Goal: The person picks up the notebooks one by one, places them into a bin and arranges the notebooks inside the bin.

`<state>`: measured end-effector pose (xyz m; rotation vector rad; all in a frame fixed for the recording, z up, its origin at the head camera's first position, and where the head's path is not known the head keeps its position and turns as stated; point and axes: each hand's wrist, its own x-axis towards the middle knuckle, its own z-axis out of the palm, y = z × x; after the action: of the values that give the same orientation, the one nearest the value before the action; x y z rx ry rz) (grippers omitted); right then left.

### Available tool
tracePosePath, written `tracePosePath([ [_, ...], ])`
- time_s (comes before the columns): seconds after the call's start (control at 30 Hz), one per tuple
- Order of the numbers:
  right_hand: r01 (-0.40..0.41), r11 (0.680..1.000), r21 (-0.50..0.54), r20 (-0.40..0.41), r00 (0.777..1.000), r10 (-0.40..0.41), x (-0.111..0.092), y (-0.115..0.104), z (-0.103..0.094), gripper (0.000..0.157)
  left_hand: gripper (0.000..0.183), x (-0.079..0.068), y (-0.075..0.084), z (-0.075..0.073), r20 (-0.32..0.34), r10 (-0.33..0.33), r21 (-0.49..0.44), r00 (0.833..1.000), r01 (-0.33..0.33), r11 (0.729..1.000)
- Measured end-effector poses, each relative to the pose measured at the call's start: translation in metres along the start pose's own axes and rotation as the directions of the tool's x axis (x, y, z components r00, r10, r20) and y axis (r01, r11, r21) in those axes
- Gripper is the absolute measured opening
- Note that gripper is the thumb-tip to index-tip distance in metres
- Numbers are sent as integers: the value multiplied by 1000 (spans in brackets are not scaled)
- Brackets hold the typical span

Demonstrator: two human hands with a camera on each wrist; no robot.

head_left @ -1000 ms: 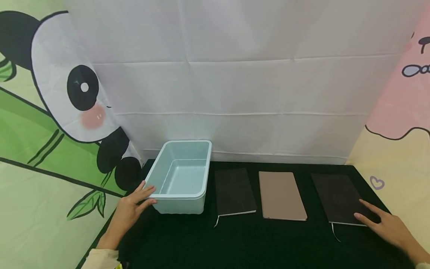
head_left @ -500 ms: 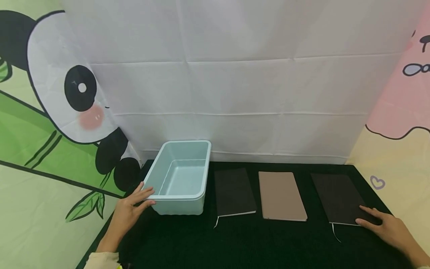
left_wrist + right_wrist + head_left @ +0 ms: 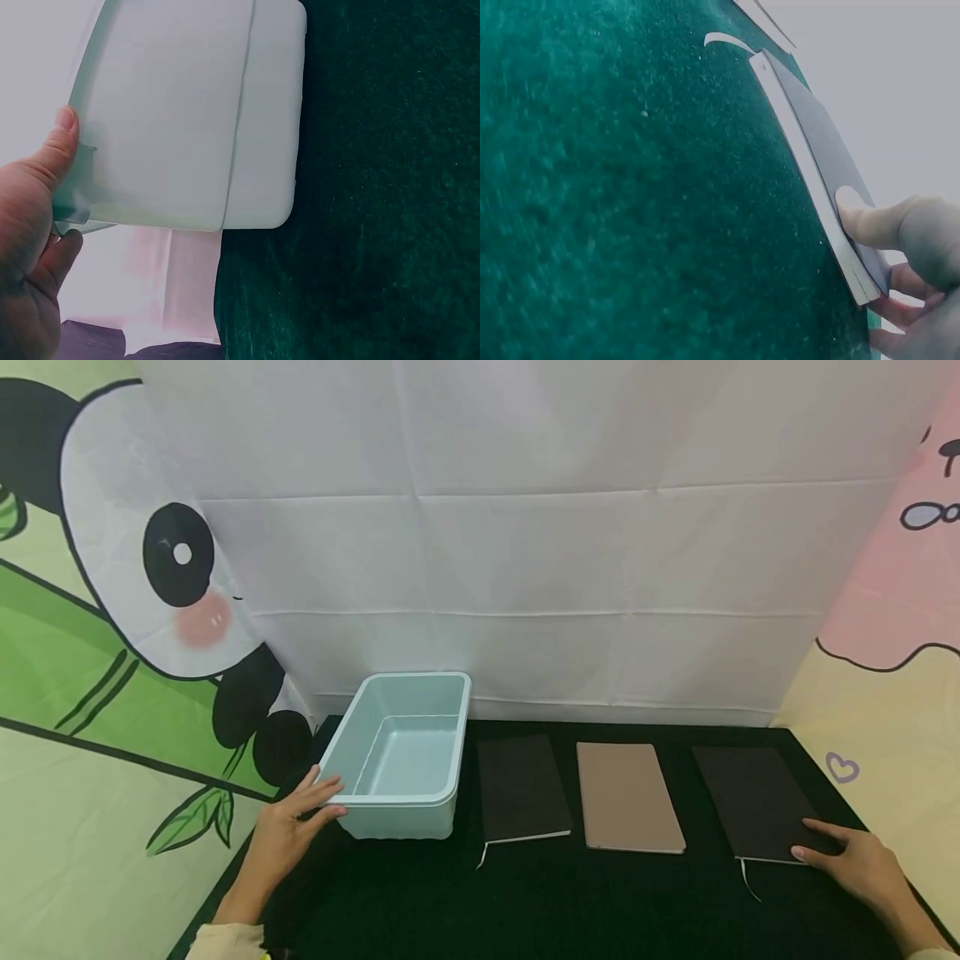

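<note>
At the near left corner of a pale blue plastic bin (image 3: 401, 821), my left hand (image 3: 288, 831) grips the rim. In the left wrist view the thumb (image 3: 58, 150) presses the bin's wall while the fingers bend around the corner. On the far right lies a black notebook (image 3: 753, 802) with a white ribbon at its near edge. My right hand (image 3: 862, 864) pinches its near right corner. The right wrist view has the thumb (image 3: 870, 221) on the dark cover and the fingers curled at the side edge.
Between the bin and the held notebook lie a second black notebook (image 3: 522, 789) with a ribbon and a pinkish-tan notebook (image 3: 630, 797). Dark green cloth (image 3: 540, 906) covers the table. A white sheet (image 3: 525, 560) hangs behind, with printed cartoon cloths at both sides.
My right hand has settled from spread fingers over the notebook's corner to a pinch at its edge. The left hand has stayed at the bin's corner.
</note>
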<state>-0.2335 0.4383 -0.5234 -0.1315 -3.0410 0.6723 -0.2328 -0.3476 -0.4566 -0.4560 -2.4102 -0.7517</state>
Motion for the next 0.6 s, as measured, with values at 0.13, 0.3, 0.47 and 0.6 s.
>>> tracePosePath([
  [0.13, -10, 1000, 11, 8, 1000, 10, 0, -4, -1, 79, 44, 0, 1, -1, -1, -12, 3, 1000, 12, 1000],
  [0.3, -78, 995, 54, 49, 996, 76, 1, -7, -4, 89, 43, -1, 2, -1, 8, -28, 5, 1000, 28, 1000],
  [0.47, -140, 986, 93, 64, 989, 134, 2, -10, -7, 95, 44, -1, 2, -1, 4, -32, -1, 999, 32, 999],
  [0.6, -193, 969, 156, 107, 978, 177, 5, -10, -9, 96, 44, 0, 3, 0, 5, -30, -5, 1000, 30, 1000],
])
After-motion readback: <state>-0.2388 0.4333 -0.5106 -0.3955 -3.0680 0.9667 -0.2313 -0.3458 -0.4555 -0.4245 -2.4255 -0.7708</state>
